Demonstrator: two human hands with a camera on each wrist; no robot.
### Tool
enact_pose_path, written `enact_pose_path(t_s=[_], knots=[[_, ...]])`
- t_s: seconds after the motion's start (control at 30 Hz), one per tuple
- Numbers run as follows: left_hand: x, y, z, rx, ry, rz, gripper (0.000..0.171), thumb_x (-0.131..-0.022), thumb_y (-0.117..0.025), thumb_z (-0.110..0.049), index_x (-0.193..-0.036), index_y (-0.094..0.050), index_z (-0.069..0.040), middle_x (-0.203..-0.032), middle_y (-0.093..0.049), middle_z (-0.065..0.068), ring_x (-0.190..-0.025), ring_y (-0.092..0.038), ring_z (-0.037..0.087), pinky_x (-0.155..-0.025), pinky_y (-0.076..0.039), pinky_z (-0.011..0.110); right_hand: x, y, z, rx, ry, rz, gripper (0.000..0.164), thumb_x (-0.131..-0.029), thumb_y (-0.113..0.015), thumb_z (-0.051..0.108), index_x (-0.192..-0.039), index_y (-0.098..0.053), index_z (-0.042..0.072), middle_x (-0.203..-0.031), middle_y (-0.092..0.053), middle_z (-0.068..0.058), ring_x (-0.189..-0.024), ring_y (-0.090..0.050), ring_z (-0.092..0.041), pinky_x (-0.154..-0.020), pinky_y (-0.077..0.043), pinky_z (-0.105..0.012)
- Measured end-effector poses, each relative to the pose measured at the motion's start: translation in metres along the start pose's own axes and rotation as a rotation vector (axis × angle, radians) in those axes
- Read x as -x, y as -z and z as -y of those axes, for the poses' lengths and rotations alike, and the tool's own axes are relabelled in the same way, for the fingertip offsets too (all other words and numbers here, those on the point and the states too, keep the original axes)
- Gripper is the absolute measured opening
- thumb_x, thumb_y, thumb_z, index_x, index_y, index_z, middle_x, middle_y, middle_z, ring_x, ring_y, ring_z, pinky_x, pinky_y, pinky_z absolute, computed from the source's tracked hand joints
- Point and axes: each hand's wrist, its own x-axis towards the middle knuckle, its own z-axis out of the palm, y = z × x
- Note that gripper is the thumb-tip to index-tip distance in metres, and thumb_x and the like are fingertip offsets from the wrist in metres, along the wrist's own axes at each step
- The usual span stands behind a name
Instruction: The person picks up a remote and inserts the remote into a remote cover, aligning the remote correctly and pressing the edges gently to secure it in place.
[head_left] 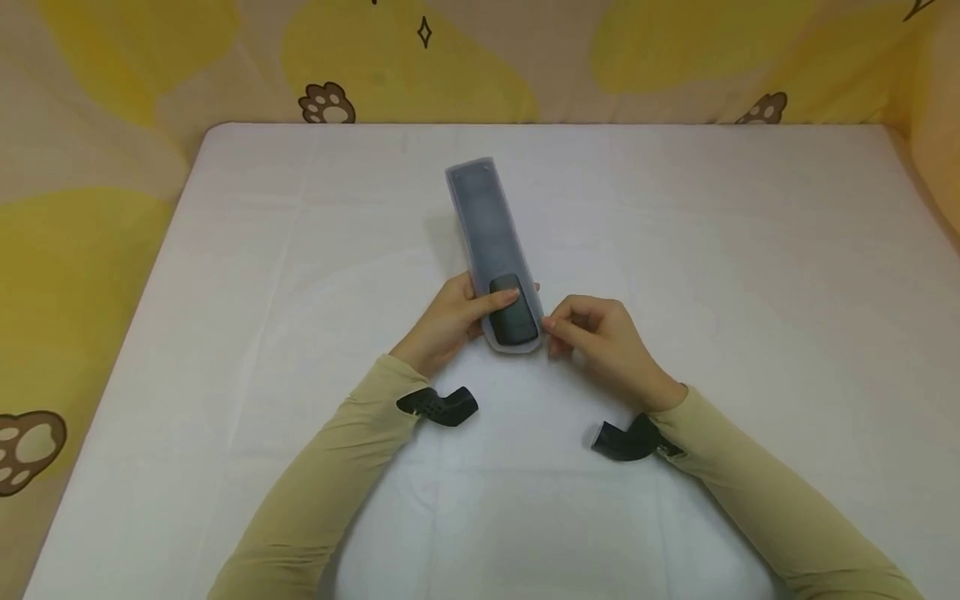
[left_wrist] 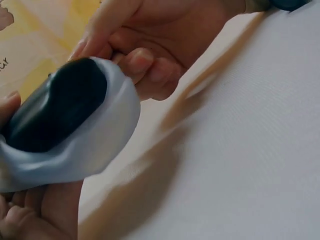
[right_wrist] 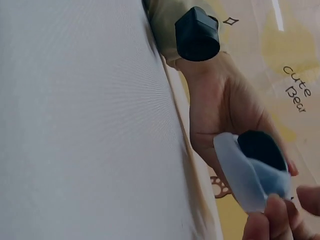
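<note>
A long remote control sits in a translucent silicone cover, its black lower end bare in an opening. My left hand grips it near that end, thumb lying across the black part and fingers underneath. At the cover's lower right edge my right hand pinches the rim between thumb and fingertips. The left wrist view gives a close look at the black end of the remote with the pale cover wrapped around it. Low in the right wrist view, right fingertips touch the cover.
Beneath both hands is a table with a white cloth. A yellow and beige curtain with paw prints hangs behind it and at its sides. Each wrist carries a black camera, such as the right one.
</note>
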Motion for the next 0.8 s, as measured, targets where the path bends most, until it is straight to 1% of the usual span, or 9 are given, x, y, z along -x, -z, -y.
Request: enact_pose_path(t_s=[0.07,0.13,0.2,0.3,0.43,0.53,0.7,0.8], knots=[[0.000,-0.002,0.000,-0.060,0.014,0.011,0.041,-0.092,-0.057,-0.001,-0.130,-0.045,0.005,-0.124,-0.058,0.022,-0.116,-0.055,0.026,-0.101,-0.041,0.035,-0.001,0.001,-0.001,-0.029,-0.011,-0.043,0.014,-0.092,-0.061,0.006,-0.084,-0.061,-0.005,-0.067,-0.060,-0.016,-0.061,-0.055,-0.023,-0.058,-0.048,-0.027],[0.001,-0.003,0.000,-0.136,0.041,0.022,0.042,-0.090,-0.061,-0.004,-0.129,-0.049,0.003,-0.122,-0.060,0.019,-0.115,-0.056,0.023,-0.102,-0.039,0.033,-0.002,0.002,-0.002,-0.048,-0.012,-0.085,0.012,-0.092,-0.060,0.006,-0.088,-0.060,-0.005,-0.069,-0.060,-0.015,-0.062,-0.055,-0.021,-0.059,-0.048,-0.026],[0.002,-0.005,0.000,-0.211,0.066,0.042,0.042,-0.089,-0.064,-0.008,-0.128,-0.052,0.001,-0.120,-0.062,0.014,-0.115,-0.055,0.020,-0.103,-0.037,0.032,-0.003,0.003,-0.003,-0.073,-0.011,-0.114,0.011,-0.092,-0.059,0.005,-0.092,-0.059,-0.006,-0.070,-0.061,-0.012,-0.063,-0.056,-0.019,-0.059,-0.048,-0.026],[0.004,-0.007,0.001,-0.272,0.088,0.069,0.044,-0.086,-0.067,-0.011,-0.128,-0.054,-0.004,-0.119,-0.063,0.008,-0.116,-0.054,0.016,-0.104,-0.034,0.032,-0.004,0.004,-0.003,-0.109,-0.018,-0.135,0.010,-0.092,-0.058,0.004,-0.096,-0.059,-0.005,-0.072,-0.063,-0.006,-0.063,-0.057,-0.018,-0.061,-0.049,-0.026],[0.005,-0.008,0.002,-0.315,0.084,0.099,0.046,-0.084,-0.070,-0.011,-0.127,-0.056,-0.006,-0.117,-0.065,0.005,-0.113,-0.056,0.016,-0.103,-0.037,0.032,-0.004,0.004,-0.003,-0.141,-0.046,-0.129,0.011,-0.092,-0.058,0.004,-0.100,-0.057,-0.003,-0.075,-0.064,0.000,-0.065,-0.058,-0.016,-0.063,-0.050,-0.026],[0.005,-0.010,0.002,-0.363,0.070,0.116,0.047,-0.083,-0.071,-0.010,-0.127,-0.056,-0.006,-0.116,-0.065,0.006,-0.109,-0.059,0.017,-0.100,-0.040,0.031,-0.004,0.005,-0.003,-0.147,-0.074,-0.116,0.015,-0.091,-0.059,0.006,-0.103,-0.056,-0.002,-0.077,-0.062,0.001,-0.067,-0.056,-0.014,-0.065,-0.050,-0.025],[0.005,-0.013,0.002,-0.516,0.051,0.121,0.049,-0.083,-0.073,-0.014,-0.127,-0.055,-0.004,-0.113,-0.066,0.007,-0.104,-0.061,0.015,-0.096,-0.043,0.030,-0.003,0.005,-0.004,-0.135,-0.118,-0.085,0.021,-0.091,-0.063,0.012,-0.107,-0.057,0.000,-0.078,-0.061,-0.002,-0.070,-0.054,-0.014,-0.067,-0.048,-0.024],[0.006,-0.015,0.003,-0.576,0.043,0.132,0.050,-0.083,-0.074,-0.017,-0.128,-0.054,-0.005,-0.112,-0.067,0.006,-0.101,-0.063,0.014,-0.094,-0.045,0.029,-0.003,0.005,-0.004,-0.119,-0.125,-0.068,0.023,-0.090,-0.065,0.014,-0.107,-0.058,0.001,-0.081,-0.063,-0.004,-0.070,-0.055,-0.014,-0.067,-0.046,-0.024]])
